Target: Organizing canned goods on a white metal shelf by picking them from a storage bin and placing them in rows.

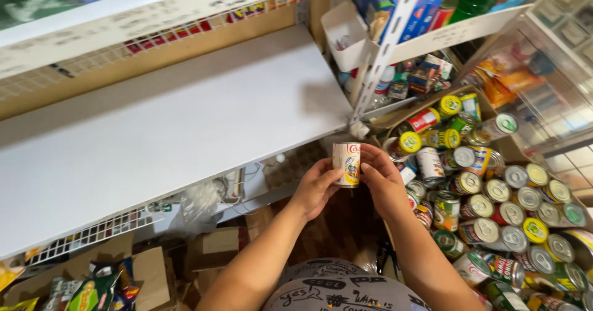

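Observation:
Both my hands hold one small tin can (pixel 346 164) with a cream, yellow and red label, upright, just below the front edge of a white shelf (pixel 154 132). My left hand (pixel 316 186) grips its left side with the thumb on the front. My right hand (pixel 381 178) wraps the right side. The shelf board above and to the left is bare.
A cardboard box (pixel 395 116) at right is full of several tin cans (pixel 494 212) lying and standing in a heap. Boxes and bottles fill the upper right shelf (pixel 445 33). Cardboard cartons (pixel 213 249) and snack packets (pixel 92 289) lie on the floor at lower left.

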